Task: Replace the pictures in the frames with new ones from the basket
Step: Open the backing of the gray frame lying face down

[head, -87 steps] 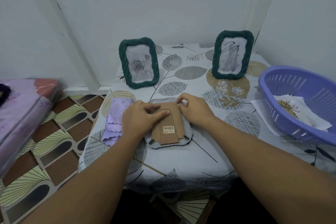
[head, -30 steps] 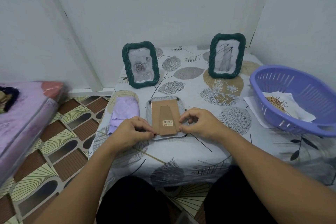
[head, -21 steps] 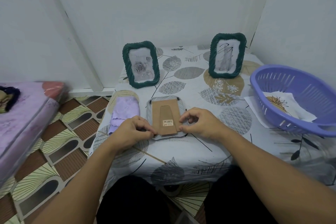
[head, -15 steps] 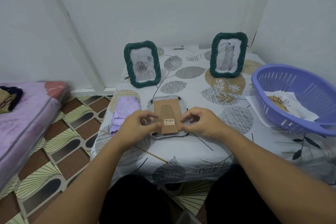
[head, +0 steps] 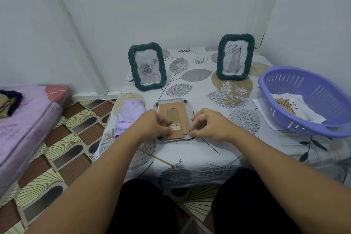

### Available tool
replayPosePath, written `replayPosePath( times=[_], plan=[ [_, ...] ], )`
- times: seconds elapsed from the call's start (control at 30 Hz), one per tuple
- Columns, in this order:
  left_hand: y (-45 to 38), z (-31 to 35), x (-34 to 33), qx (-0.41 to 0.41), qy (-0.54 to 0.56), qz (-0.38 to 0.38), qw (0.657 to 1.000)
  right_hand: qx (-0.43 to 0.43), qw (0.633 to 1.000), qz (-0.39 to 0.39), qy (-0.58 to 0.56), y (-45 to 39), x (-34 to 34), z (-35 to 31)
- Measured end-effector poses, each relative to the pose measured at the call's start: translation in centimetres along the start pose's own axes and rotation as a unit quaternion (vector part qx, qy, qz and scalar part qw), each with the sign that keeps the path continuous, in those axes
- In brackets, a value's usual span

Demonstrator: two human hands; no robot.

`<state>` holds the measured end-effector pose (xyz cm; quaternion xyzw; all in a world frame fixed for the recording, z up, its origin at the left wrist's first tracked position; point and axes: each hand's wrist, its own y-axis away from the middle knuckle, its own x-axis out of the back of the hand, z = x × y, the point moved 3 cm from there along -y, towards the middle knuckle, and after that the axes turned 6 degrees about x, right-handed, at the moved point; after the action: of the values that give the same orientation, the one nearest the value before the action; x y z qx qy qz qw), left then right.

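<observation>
Left hand [head: 152, 126]: fingers were curled, tips on the brown cardboard backing [head: 173, 119] of a face-down frame [head: 171, 120] near its lower left edge, beside a barcode sticker [head: 175, 126]; whether it pinched the board or only pressed it could not be told. Right hand [head: 209, 125]: fingers were curled at the lower right edge of the same backing, thumb and forefinger close together at the board's corner; a true grip could not be confirmed. Face-down frame: lay flat on the bench [head: 190, 157] near its front edge, between the two hands, grey rim showing round the backing, easel leg folded flat down the middle. Left standing frame [head: 147, 66]: dark green twisted rim, upright at the rear left of the bench, held a grey picture of roses. Right standing frame [head: 235, 57]: same green rim, upright at the rear right, held a picture with dark scribbled lines. Basket [head: 307, 100]: lilac plastic, slotted walls, stood at the right side of the bench, well apart from the face-down frame. Picture [head: 290, 105]: white sheet with a brown floral drawing, lay inside the basket. Loose sheet [head: 261, 106]: white, lay partly under the basket's left side. Cloth [head: 129, 116]: lilac, folded, lay just left of the face-down frame. Bench covering: pale cloth printed with leaves. Mattress [head: 26, 123]: pink, lay on the tiled floor [head: 62, 150] at far left.
</observation>
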<state>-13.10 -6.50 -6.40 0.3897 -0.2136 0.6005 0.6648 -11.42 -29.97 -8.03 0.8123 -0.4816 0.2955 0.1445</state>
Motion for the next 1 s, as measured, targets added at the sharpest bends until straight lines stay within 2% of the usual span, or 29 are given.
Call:
replayPosePath(
  times=[0.57,1.0],
  plan=[
    [-0.2,0.4,0.2,0.022,0.005,-0.027,0.999,0.012,0.999,0.001,0.046,0.3,-0.1,-0.2],
    [-0.2,0.5,0.1,0.03,0.017,-0.028,0.999,0.003,0.997,-0.067,0.042,0.3,0.5,-2.1]
  ],
)
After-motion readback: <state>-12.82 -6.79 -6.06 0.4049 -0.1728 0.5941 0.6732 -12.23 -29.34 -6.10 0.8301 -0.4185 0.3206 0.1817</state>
